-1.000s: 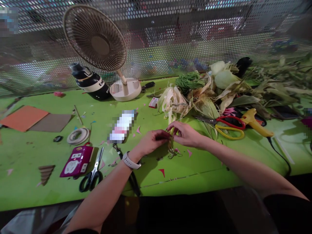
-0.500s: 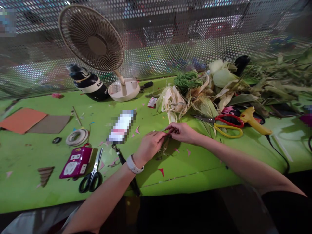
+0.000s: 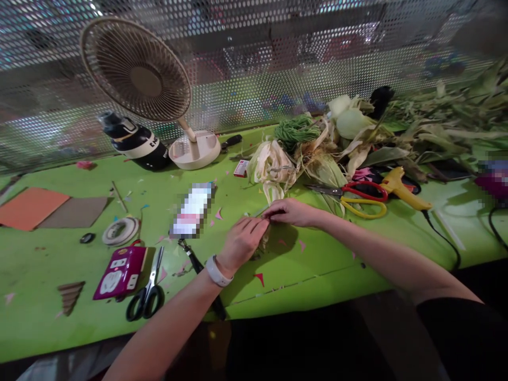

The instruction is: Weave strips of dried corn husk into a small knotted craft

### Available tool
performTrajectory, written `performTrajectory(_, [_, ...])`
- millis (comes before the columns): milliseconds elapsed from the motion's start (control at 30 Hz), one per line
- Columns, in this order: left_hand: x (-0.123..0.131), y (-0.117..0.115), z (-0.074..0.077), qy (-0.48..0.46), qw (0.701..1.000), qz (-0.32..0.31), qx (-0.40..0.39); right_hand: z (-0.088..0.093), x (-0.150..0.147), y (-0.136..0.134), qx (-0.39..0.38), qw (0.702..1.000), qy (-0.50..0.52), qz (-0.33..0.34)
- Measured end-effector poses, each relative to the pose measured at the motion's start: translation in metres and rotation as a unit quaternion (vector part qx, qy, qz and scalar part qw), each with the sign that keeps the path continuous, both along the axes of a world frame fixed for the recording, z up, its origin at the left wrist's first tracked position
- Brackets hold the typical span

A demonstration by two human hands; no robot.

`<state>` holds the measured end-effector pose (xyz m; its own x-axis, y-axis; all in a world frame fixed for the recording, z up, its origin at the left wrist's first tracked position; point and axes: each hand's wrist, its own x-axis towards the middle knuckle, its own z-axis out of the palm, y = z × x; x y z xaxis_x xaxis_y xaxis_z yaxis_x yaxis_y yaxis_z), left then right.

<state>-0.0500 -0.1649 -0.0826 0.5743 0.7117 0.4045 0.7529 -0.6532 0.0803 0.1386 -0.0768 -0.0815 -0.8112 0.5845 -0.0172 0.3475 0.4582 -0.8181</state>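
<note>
My left hand (image 3: pixel 244 239) and my right hand (image 3: pixel 290 212) meet over the table, fingertips pinched together. What they hold is small and mostly hidden by the fingers. A thin pale scrap (image 3: pixel 265 238), like dry husk, shows just under them. Right behind my hands lies a bunch of pale corn husks (image 3: pixel 273 165), with a bundle of green cord (image 3: pixel 296 131) against it. Scissors with red and yellow handles (image 3: pixel 363 200) rest beyond my right forearm, next to a yellow glue gun (image 3: pixel 405 189). A phone (image 3: pixel 193 210) lies to the left of my left hand.
At the back left stand a white fan (image 3: pixel 194 151) and a black bottle (image 3: pixel 148 151). Black-handled scissors (image 3: pixel 146 301), a purple power strip (image 3: pixel 121 272), a tape roll (image 3: pixel 121 231) and orange paper (image 3: pixel 34 207) lie left. More husks (image 3: pixel 444 116) are heaped at the back right.
The view has shifted slightly, so most things sit a little further left. Both hands stay together in nearly the same pinch, with only small finger movement.
</note>
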Motion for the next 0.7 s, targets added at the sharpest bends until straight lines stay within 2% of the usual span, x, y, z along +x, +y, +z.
performTrajectory(267, [-0.0013, -0.0001, -0.0045, -0.022, 1.000, -0.009, 0.004, 0.0105, -0.0029, -0.0042, 0.002, 0.999, -0.047, -0.022])
performTrajectory(400, [0.0003, 0.0004, -0.0018, -0.046, 0.999, 0.025, 0.001, 0.0088, -0.0011, -0.0037, 0.013, 0.999, -0.044, -0.018])
performTrajectory(533, [0.0006, 0.0038, 0.0020, -0.056, 0.995, 0.084, -0.013, 0.0049, 0.0009, -0.0033, 0.017, 0.999, -0.030, -0.008])
performTrajectory(600, [0.0006, 0.0057, 0.0028, -0.046, 0.993, 0.106, -0.032, 0.0053, 0.0012, -0.0043, 0.020, 0.999, -0.032, -0.012])
performTrajectory(700, [0.0015, 0.0072, 0.0033, -0.039, 0.990, 0.107, -0.080, 0.0083, 0.0010, -0.0066, 0.014, 0.999, -0.032, -0.017])
